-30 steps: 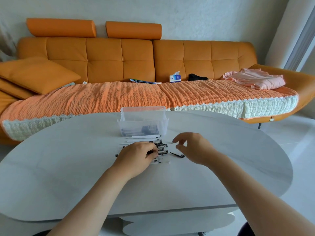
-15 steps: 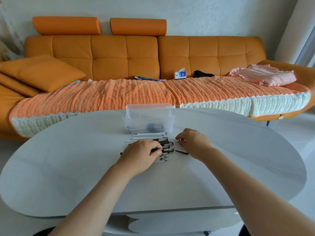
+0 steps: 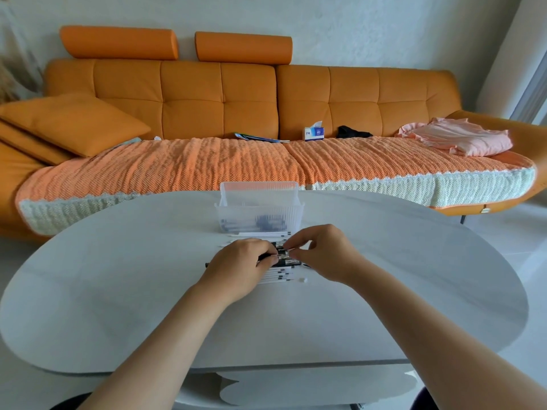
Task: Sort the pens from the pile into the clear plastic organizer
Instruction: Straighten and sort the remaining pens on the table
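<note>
A pile of black and white pens (image 3: 282,269) lies in the middle of the grey table (image 3: 118,291), just in front of the clear plastic organizer (image 3: 259,213). Several dark pens show through the organizer's ribbed front wall. My left hand (image 3: 241,269) rests on the left part of the pile with its fingers curled around a black pen (image 3: 208,264). From the right, my right hand (image 3: 324,253) pinches a pen at the top of the pile. A small white cap (image 3: 302,280) lies beside the pile's near right corner.
An orange sofa (image 3: 189,96) with a knitted orange cover runs behind the table. On it sit a tissue box (image 3: 313,133), a folded pink cloth (image 3: 461,139) and cushions (image 3: 71,122). The table's near edge curves just below my forearms.
My right hand has moved left onto the pile and closed its fingers on a pen. My left hand has stayed on the pile. The view has shifted slightly.
</note>
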The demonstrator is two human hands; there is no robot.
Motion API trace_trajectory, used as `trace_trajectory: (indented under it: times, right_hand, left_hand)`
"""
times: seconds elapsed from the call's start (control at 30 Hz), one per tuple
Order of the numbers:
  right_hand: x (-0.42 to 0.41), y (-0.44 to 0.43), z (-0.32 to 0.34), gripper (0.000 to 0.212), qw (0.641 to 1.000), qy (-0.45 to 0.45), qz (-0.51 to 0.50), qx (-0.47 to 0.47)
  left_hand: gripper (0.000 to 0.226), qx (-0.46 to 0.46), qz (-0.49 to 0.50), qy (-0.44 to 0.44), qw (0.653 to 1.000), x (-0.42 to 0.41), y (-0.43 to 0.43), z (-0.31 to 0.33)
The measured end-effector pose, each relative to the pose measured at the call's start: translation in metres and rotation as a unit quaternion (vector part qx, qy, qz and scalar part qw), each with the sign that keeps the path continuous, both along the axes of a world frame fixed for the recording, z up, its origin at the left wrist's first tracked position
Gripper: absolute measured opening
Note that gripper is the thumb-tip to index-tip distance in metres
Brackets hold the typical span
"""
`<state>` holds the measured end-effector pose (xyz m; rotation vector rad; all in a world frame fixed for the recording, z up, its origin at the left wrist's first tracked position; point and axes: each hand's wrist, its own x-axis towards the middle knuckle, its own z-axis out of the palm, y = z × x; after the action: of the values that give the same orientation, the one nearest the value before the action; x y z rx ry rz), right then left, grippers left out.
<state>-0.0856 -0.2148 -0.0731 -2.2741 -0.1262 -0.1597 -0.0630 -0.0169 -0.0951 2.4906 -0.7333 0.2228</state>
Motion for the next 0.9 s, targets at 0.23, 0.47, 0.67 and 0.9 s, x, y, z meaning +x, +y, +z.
trace_trajectory:
  times: [0.23, 0.47, 0.67, 0.9]
  right_hand:
    - [-0.0079, 0.0034, 0.0030, 0.013, 1.000, 0.012, 0.019, 0.004]
    - [-0.0101, 0.0080, 0.0019, 0.012, 0.999, 0.008, 0.035, 0.030]
    - [-0.0088, 0.0090, 0.0009, 0.010, 0.998, 0.007, 0.007, 0.058]
    - [-0.0081, 0.0083, -0.0008, 0.010, 0.999, 0.017, 0.006, 0.046]
  left_hand:
    - [0.012, -0.011, -0.004, -0.008, 1.000, -0.0034, 0.0014, 0.0019]
    - [0.011, -0.029, -0.017, 0.002, 0.999, -0.0015, -0.0014, 0.0008]
    - [0.014, -0.051, -0.021, 0.011, 0.998, -0.0016, -0.0018, 0.0029]
    - [0.013, -0.050, -0.022, 0.021, 0.998, -0.0039, -0.0018, 0.0042]
